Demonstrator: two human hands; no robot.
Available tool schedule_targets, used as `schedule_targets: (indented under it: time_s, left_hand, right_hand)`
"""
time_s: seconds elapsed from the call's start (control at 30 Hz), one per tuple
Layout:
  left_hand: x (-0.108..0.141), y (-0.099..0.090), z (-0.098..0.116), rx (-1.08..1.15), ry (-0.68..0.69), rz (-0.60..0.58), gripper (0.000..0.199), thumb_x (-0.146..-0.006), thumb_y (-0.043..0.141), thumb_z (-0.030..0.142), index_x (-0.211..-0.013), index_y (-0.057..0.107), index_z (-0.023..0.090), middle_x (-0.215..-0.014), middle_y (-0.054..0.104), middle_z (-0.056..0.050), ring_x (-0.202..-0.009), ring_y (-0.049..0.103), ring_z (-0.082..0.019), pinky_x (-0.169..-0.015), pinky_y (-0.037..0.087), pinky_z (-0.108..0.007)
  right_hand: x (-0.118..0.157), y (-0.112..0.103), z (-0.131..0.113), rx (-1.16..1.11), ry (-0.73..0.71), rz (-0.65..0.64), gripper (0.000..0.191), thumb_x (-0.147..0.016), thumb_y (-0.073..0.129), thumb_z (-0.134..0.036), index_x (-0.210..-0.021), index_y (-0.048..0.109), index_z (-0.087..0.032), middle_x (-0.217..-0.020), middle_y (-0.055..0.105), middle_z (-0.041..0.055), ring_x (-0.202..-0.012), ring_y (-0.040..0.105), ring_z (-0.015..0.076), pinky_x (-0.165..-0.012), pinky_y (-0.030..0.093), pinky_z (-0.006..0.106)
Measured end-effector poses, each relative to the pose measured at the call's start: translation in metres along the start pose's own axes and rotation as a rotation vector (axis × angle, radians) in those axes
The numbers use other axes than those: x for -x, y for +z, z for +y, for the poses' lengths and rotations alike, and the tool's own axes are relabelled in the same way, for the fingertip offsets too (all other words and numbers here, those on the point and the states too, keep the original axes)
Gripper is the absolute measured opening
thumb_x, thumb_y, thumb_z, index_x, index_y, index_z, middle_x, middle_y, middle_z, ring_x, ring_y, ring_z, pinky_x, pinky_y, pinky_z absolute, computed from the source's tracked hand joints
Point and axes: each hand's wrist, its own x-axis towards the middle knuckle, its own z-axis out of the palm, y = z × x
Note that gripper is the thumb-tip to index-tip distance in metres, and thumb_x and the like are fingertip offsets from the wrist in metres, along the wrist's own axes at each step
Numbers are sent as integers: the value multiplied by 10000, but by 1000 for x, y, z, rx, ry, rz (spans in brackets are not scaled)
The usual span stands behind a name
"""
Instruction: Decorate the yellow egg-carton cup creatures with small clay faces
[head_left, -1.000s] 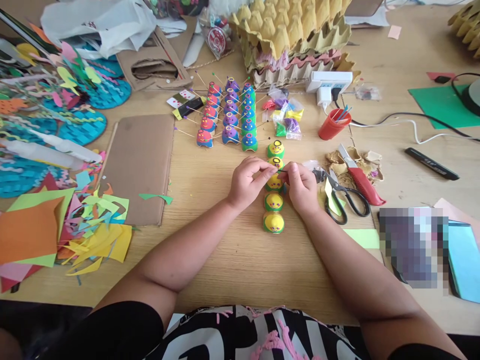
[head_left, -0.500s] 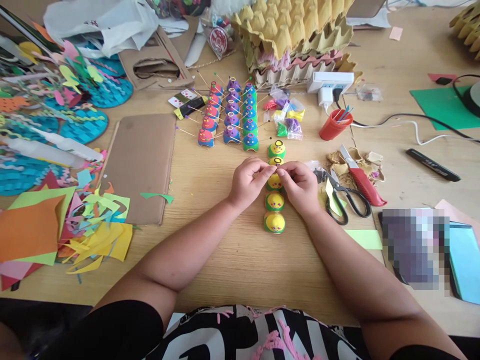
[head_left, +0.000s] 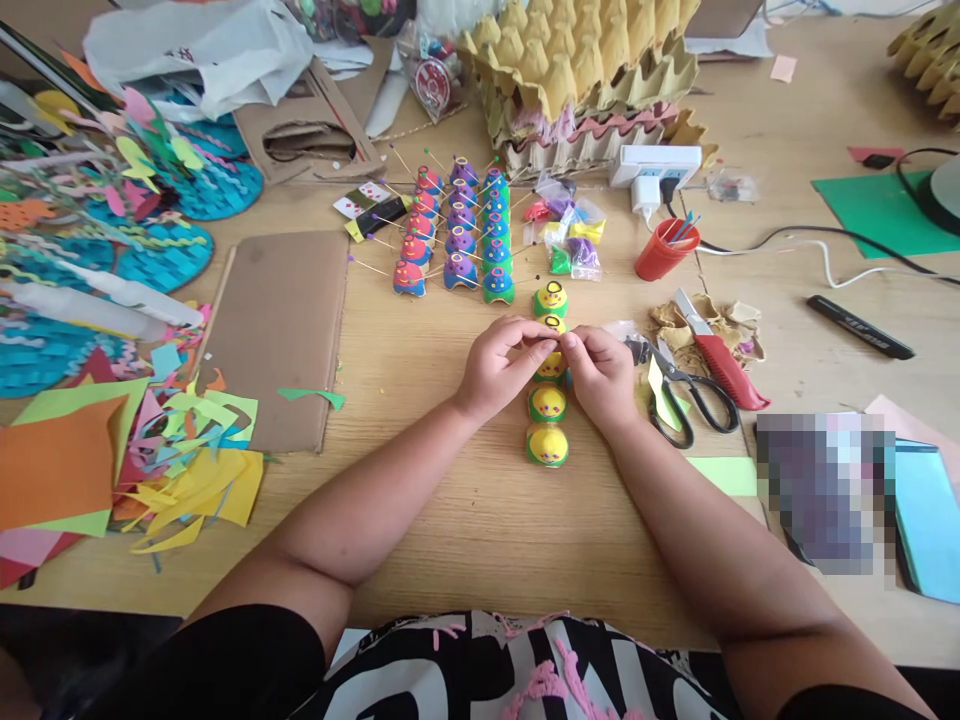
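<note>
My left hand (head_left: 506, 365) and my right hand (head_left: 600, 370) meet with pinched fingertips over a column of yellow-and-green painted cups. Whatever is between the fingertips is too small to make out. The far cup (head_left: 551, 298) has a dark ring on its top, and so does the one just behind my fingers. Nearer me, the two front cups, one of them the nearest cup (head_left: 547, 445), show small faces and no ring. Behind to the left stand rows of red (head_left: 409, 277), purple (head_left: 460, 270) and blue-green cups (head_left: 498, 283) with rings and pins.
Right of my hands lie scissors (head_left: 694, 385), a red-handled knife (head_left: 727, 370) and a red cup (head_left: 666, 250). Small clay bags (head_left: 577, 255) sit behind. On the left are cardboard (head_left: 277, 330) and paper scraps (head_left: 210, 490); egg trays (head_left: 585, 60) stand at the back.
My fingertips have shifted slightly and still meet over the column. The whole view has moved a little, with the table things appearing slightly further left.
</note>
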Motion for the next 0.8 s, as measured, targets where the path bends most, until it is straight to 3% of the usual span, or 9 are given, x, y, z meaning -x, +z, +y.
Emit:
schedule_targets:
  time_s: [0.1,0.17,0.33,0.5,0.6,0.8]
  left_hand:
    - [0,0,-1,15,-4,34,315,-1014,674,494,-917,768,209,-872,775,-31,-849,689,-141,-795,545,-280]
    - [0,0,-1,59,-22,72,330,-1007,683,501,-867,748,210,-822,748,-12,-799,661,-128,-771,532,-271]
    - [0,0,-2,108,-117,106,444,-980,676,603,-785,700,206,-756,679,7,-729,587,-117,-733,507,-267]
    - [0,0,-1,136,-57,82,413,-995,689,531,-751,667,199,-744,646,16,-728,569,-108,-728,483,-257]
    - [1,0,-1,124,-76,70,406,-995,688,531,-765,678,197,-759,664,7,-752,578,-115,-755,477,-267]
    - [3,1,-4,171,-142,73,357,-977,699,566,-1059,752,222,-995,778,-40,-891,672,-146,-841,518,-285]
  right_hand:
    - [1,0,2,-55,-9,-7,637,-976,528,-769,-682,633,-214,-625,544,-1,-592,472,127,-602,429,303]
    - [2,0,4,-119,-1,7,583,-1000,518,-737,-797,703,-224,-662,566,-4,-596,486,128,-609,439,304]
    - [3,3,6,-170,-33,-34,468,-868,771,-678,-1073,755,-258,-677,551,-36,-586,472,124,-547,405,285]
    - [3,6,4,-103,-60,-25,390,-893,770,-627,-947,785,-242,-846,752,30,-673,605,139,-620,513,301]
    - [3,5,5,-107,-85,-2,381,-912,755,-616,-893,788,-237,-850,784,34,-700,653,145,-650,543,299]
    - [0,3,8,-126,-69,64,433,-880,771,-651,-802,759,-225,-753,757,18,-656,633,137,-614,529,283]
